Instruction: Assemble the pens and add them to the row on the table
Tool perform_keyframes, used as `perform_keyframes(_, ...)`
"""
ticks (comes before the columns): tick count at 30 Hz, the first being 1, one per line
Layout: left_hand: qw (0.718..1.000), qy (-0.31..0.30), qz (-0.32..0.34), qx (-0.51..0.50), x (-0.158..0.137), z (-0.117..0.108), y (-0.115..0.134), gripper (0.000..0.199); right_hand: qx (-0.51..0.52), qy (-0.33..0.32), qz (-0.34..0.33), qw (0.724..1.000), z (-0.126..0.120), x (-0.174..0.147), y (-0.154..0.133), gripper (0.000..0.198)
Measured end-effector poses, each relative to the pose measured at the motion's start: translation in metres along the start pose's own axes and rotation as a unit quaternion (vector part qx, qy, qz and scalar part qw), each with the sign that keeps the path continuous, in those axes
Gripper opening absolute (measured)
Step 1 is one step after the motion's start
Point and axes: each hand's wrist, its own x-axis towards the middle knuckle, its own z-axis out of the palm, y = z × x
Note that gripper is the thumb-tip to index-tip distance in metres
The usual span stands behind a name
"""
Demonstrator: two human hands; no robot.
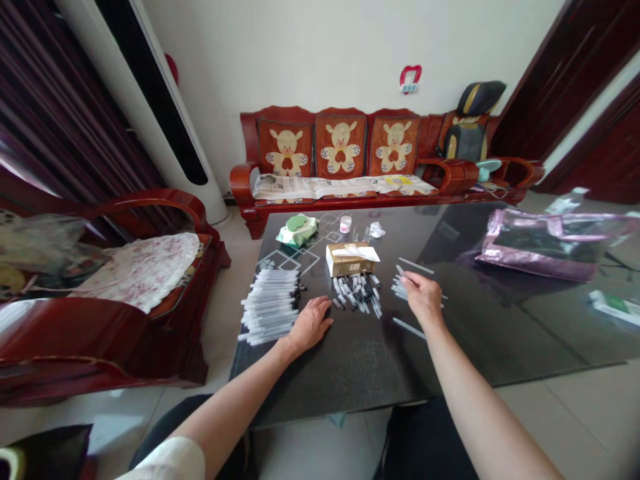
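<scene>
My left hand (311, 323) lies on the dark tabletop with its fingers spread, holding nothing. Just left of it is a thick stack of whitish, translucent pen barrels (270, 307), laid side by side. Between my hands, a heap of black and clear pen caps (357, 292) sits in front of a gold tissue box (345, 267). My right hand (423, 295) is closed in a pinch on a pen barrel (400, 270), whose tip sticks out past the fingers. More barrels lie under and beside that hand, including a single loose barrel (410, 328) nearer to me.
On the glass-topped table (350, 373) stand a green wipes pack (297, 232), a small white-pink cup (345, 223) and crumpled tissue (377, 230). A purple-edged clear bag (545, 247) lies at the right. Beyond is a wooden sofa (340, 143); an armchair (125, 287) is at the left.
</scene>
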Motion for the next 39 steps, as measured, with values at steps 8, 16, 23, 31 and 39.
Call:
perform_keyframes(8, 0.997, 0.034, -0.018, -0.067, 0.001, -0.003, 0.007, 0.038, 0.204, -0.203, 0.135, 0.948, 0.023, -0.031, -0.021, 0.044)
perform_keyframes(16, 0.928, 0.029, -0.12, -0.352, 0.007, -0.006, 0.025, 0.038, 0.242, -0.448, 0.019, 0.861, 0.044, -0.063, -0.069, 0.034)
perform_keyframes(23, 0.833, 0.033, -0.23, -0.502, 0.008, -0.011, 0.023, 0.033, 0.245, -0.443, 0.041, 0.862, 0.046, -0.065, -0.068, 0.033)
perform_keyframes(31, 0.796, 0.132, -0.28, -0.52, 0.006, -0.02, 0.015, 0.035, -0.043, -0.173, -0.003, 0.984, 0.022, -0.032, -0.03, 0.023)
perform_keyframes(39, 0.776, 0.157, -0.282, -0.542, 0.007, -0.023, 0.01, 0.031, -0.187, -0.202, -0.057, 0.96, 0.038, -0.04, -0.04, 0.017)
